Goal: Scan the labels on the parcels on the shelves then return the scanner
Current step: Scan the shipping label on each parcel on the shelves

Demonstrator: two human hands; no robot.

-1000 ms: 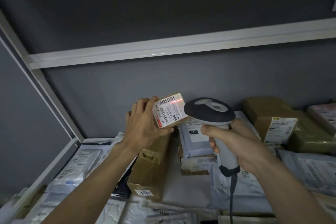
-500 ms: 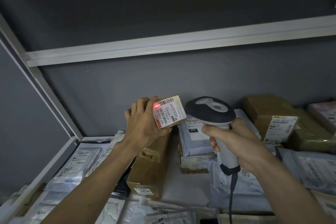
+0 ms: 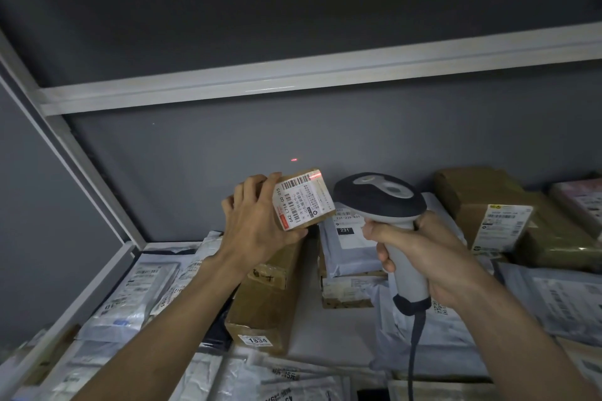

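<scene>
Two hands show — the left hand (image 3: 257, 225) at about nine o'clock of centre, the right hand (image 3: 426, 257) at about four o'clock — along with one scanner (image 3: 387, 208) and one small labelled box (image 3: 306, 200) lifted off the pile. Brown cardboard cartons resting on the shelf come to at least four: a long one (image 3: 264, 299) at six o'clock, one under a grey bag (image 3: 345, 290), and two at three o'clock (image 3: 508, 221). Grey and white poly mailers (image 3: 130, 296) lie overlapped from seven to four o'clock — too many and too hidden to count exactly, though well over six — and there are two red laser marks, one on the wall (image 3: 294, 159) and one on the box label.
</scene>
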